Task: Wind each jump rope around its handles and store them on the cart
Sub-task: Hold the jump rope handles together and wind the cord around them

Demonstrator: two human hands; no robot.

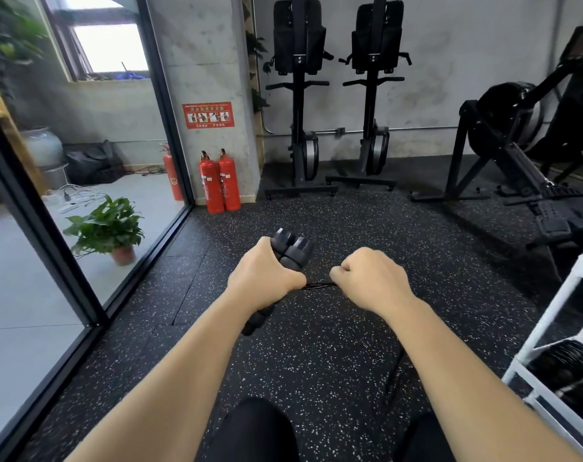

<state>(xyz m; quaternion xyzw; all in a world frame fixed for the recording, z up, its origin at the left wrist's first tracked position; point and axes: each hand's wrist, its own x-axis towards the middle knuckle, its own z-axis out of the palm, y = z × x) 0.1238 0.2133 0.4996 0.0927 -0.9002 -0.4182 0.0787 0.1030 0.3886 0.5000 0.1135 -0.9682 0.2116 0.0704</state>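
Just left of the frame's centre, our left hand (266, 278) grips the two black handles (292, 249) side by side. The fingers are curled round them, the thick ends point up the frame, and the lower ends poke out below the wrist. From there a short taut stretch of the jump rope (318, 285) runs rightward into our right hand (370, 281), a closed fist pinching the cord. We judge that the winding step is in hand. The next move, as we read it, calls for carrying the cord round the paired handles under steady tension while the left hand holds them together. How many turns already sit under the left palm we cannot tell, since the hand covers them. Lower right of centre, the slack rope is a thin dark line nearly lost against the speckled floor (317, 361). At the right edge the white cart (551, 311) is cut off, and the dark things on its shelf are too blurred to name.
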